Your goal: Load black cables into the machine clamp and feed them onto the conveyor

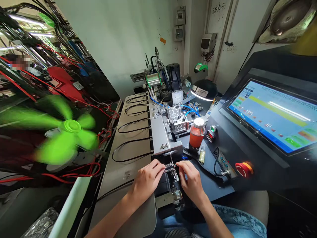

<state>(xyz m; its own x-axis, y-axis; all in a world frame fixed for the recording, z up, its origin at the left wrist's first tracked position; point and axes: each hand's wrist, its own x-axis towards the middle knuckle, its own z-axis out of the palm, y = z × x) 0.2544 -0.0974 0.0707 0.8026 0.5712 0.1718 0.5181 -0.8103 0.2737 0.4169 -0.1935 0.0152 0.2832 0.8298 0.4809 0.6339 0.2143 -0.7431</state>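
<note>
Over a small metal fixture (174,174) at the front of the bench machine, both hands work close together. From the left, my left hand (148,176) pinches a dark, thin piece that looks like the end of a black cable (115,189), which runs across the tabletop to this hand. On the other side, my right hand (190,175) has thumb and index finger closed at the fixture's right edge. Whatever lies between those fingertips is too small to name. Just behind the hands stands a long metal guide block (159,134).
Several looped black cables (133,127) lie on the beige tabletop (109,177). A jar of orange-red liquid (196,134), a lit lamp (204,90), a touchscreen (274,115) and a red emergency stop button (244,169) are rightward. A green fan (71,127) spins at left.
</note>
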